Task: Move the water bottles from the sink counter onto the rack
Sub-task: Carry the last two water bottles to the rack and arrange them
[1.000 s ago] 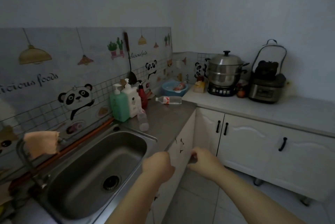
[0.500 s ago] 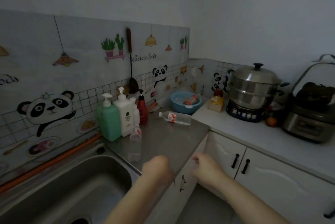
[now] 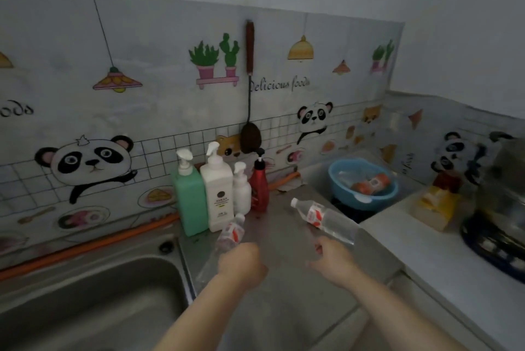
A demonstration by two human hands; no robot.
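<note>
- Over the steel counter, left hand curled into a loose fist, fingers folded in; looks closed on the near water bottle, grip partly hidden.
- That bottle is tilted, cap end past the knuckles, toward the soap bottles.
- Right hand fingers bent and a bit apart, tips at the clear base of the lying water bottle; contact unclear.
- Lying bottle's cap points away from the fingers.
- Blue basin beyond right fingertips; sink left of left hand.

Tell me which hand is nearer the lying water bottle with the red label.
Right. The right hand is just below the lying bottle; the left hand is further left, by the other bottle.
</note>
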